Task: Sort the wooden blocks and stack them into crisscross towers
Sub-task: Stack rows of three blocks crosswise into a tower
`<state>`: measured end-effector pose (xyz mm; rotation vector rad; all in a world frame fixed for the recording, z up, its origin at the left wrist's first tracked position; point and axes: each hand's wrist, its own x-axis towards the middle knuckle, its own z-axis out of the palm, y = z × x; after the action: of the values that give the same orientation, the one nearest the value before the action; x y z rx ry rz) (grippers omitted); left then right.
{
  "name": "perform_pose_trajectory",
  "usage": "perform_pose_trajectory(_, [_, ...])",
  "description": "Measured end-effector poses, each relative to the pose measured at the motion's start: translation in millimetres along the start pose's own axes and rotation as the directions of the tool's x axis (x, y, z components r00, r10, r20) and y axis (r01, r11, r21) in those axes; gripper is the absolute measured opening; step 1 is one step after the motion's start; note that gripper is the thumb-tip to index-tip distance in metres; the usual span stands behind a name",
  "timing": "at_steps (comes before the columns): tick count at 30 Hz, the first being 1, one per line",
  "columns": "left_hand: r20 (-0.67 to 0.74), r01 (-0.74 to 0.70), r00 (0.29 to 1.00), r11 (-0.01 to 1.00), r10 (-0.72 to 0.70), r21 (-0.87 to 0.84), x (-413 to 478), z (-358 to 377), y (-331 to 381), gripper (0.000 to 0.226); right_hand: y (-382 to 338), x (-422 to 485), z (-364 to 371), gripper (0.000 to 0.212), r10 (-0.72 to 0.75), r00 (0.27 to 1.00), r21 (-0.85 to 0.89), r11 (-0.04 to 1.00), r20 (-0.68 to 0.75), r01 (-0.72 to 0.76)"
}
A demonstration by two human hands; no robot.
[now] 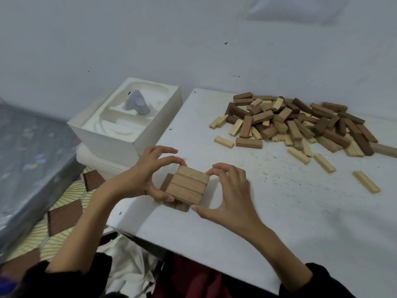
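Tower (187,187) of mid-brown blocks, 2 layers showing with 3 across the top, stands near the table's (268,222) front-left edge. Left hand (141,179) and right hand (227,194) both pinch its sides with curled fingers, likely squaring the layers. Next calls for 3 matching blocks from the pile (300,125), laid crosswise.

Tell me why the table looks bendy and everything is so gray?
Head view: the wide lens bows the table edge; soft, dim light leaves only a faint shadow beside the block stack gripped by the left hand and right hand; the block pile looks slightly soft.
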<state>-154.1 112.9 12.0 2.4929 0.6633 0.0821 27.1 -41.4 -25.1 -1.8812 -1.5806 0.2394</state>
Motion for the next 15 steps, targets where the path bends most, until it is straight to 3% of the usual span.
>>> perform_pose_trajectory(15, [-0.012,0.050,0.999,0.992,-0.052,-0.116,-21,10,-32,0.077,-11,6,30,0.076,-0.020,1.000,-0.032,0.999,0.016,0.021])
